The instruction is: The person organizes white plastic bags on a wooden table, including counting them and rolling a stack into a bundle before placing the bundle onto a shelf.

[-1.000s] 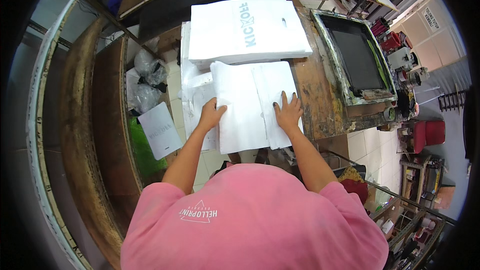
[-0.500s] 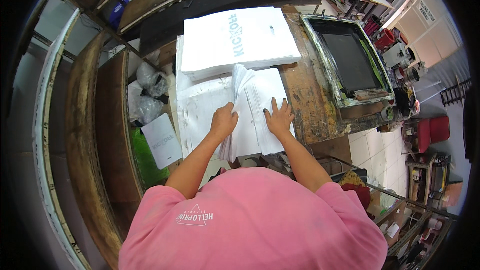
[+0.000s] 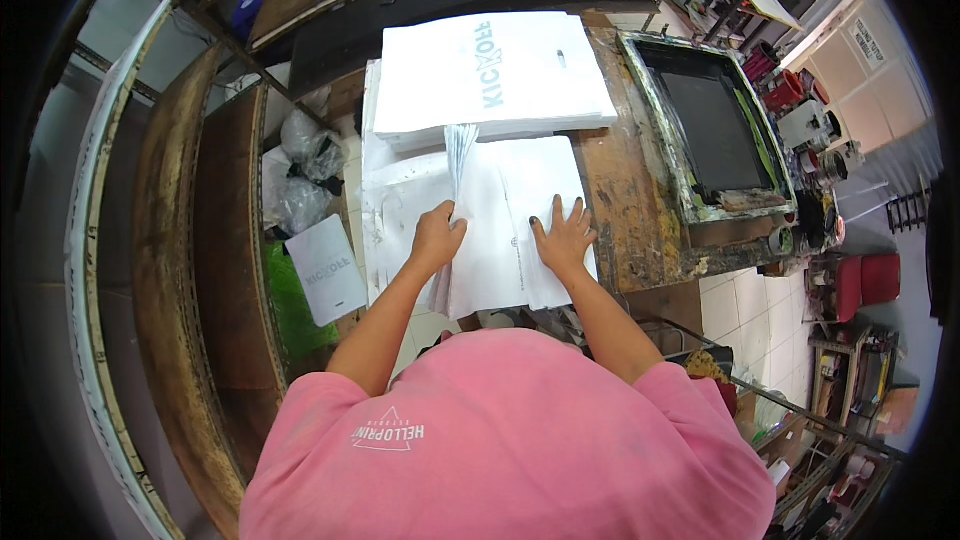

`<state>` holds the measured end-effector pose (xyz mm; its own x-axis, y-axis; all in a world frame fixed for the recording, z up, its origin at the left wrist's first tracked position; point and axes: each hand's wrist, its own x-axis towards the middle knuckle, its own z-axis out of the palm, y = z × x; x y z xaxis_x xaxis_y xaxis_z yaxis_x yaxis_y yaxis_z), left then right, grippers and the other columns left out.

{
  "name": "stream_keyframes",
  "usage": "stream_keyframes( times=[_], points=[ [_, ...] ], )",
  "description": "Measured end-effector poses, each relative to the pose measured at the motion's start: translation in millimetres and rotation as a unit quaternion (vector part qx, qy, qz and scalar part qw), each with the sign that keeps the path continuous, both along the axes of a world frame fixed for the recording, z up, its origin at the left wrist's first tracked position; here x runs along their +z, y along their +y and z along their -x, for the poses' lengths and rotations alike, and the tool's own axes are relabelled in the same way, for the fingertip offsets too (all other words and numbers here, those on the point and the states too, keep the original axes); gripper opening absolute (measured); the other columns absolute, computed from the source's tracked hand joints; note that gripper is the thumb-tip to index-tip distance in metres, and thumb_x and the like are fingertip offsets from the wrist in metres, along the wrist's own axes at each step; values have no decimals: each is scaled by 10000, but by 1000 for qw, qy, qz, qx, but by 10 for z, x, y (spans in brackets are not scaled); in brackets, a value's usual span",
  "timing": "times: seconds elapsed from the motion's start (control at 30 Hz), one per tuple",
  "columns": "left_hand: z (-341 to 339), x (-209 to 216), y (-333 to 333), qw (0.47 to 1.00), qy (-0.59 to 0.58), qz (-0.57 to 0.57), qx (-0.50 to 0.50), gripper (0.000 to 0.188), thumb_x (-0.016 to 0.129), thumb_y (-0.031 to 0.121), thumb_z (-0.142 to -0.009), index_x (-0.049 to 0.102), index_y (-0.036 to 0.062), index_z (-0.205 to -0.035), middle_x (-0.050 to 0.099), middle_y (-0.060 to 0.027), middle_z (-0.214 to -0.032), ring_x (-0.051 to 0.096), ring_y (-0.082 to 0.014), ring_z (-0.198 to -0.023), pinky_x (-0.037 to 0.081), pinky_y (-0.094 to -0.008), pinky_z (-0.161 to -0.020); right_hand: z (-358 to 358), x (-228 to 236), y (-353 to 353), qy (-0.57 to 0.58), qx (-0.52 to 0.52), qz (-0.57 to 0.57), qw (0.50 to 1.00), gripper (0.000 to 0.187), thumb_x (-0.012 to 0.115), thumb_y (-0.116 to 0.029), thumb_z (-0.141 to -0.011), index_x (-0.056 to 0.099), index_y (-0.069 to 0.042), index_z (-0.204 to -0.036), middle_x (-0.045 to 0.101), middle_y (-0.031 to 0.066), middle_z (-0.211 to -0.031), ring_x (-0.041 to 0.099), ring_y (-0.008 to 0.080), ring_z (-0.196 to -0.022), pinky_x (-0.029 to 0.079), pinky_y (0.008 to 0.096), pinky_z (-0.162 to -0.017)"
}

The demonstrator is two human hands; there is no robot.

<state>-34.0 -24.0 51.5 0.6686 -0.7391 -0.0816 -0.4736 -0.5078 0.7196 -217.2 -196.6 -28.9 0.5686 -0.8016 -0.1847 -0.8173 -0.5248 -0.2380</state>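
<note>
My left hand (image 3: pixel 437 238) is closed around the raised edge of a bundle of flat white bags (image 3: pixel 460 165), whose layers stand up in a fan. My right hand (image 3: pixel 564 238) lies with fingers spread on the white bags (image 3: pixel 540 170) at the right of the same pile. Just beyond, a thick neat stack of white bags (image 3: pixel 440 70) shows grey printing and a small handle slot on its top one. All of these rest on the worn wooden table (image 3: pixel 630 180). The lower ends of the held bundle are partly hidden by my left hand and arm.
A framed printing screen (image 3: pixel 705 120) lies on the table to the right, with paint cans (image 3: pixel 790 90) beyond it. On the left are wooden shelves (image 3: pixel 225 240), a single printed bag (image 3: pixel 328 270), clear plastic wrap (image 3: pixel 305 200) and a green bag (image 3: pixel 295 315). A red chair (image 3: pixel 865 280) stands farther right.
My left hand has shifted slightly left, and the raised fan of bags has tipped left with it, baring more of the white surface between my hands. My right hand remains flat on the bags.
</note>
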Motion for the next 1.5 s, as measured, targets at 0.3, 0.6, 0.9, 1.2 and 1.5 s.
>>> stream_keyframes(
  times=[0.3,0.6,0.9,1.2,1.5],
  points=[
    [657,876,-1302,974,90,124,-166,278,704,157,-871,710,-45,-1061,733,-147,-892,677,-207,-813,530,-346,-769,167,-410,-472,-231,-138,-178,947,662,536,-495,-1004,420,-127,-1542,358,259,-1586,329,434,-1474,243,690,-1127],
    [2,1497,-802,951,284,115,-33,365,711,94,-896,669,-78,-1216,720,-142,-1125,696,-192,-953,559,-322,-846,988,214,-1536,-566,-215,-634,481,745,463,-639,-1024,529,-43,-1466,628,146,-1382,616,298,-1238,496,445,-1066],
    [-1014,-321,411,938,332,-13,99,384,744,161,-917,665,-24,-1245,731,-98,-1114,701,-202,-939,559,-323,-840,1142,-373,-1942,-390,-147,-441,795,447,736,-20,-841,649,-12,-1279,732,120,-1094,718,231,-913,597,419,-795],
    [-916,-1074,498,989,-9,-102,103,575,809,317,-847,641,-76,-1231,722,-209,-1146,697,-307,-1030,544,-402,-912,1174,-476,-2125,-303,-131,-397,856,482,747,-12,-788,649,16,-1259,727,134,-1096,704,261,-920,569,402,-826],
    [-290,-564,1316,897,437,-53,48,665,779,292,-925,475,-54,-1405,660,-171,-1259,664,-229,-1092,533,-365,-933,733,152,-722,-207,37,72,975,826,844,-405,-818,479,6,-1434,535,228,-1422,490,378,-1330,375,504,-1124]
  ],
)
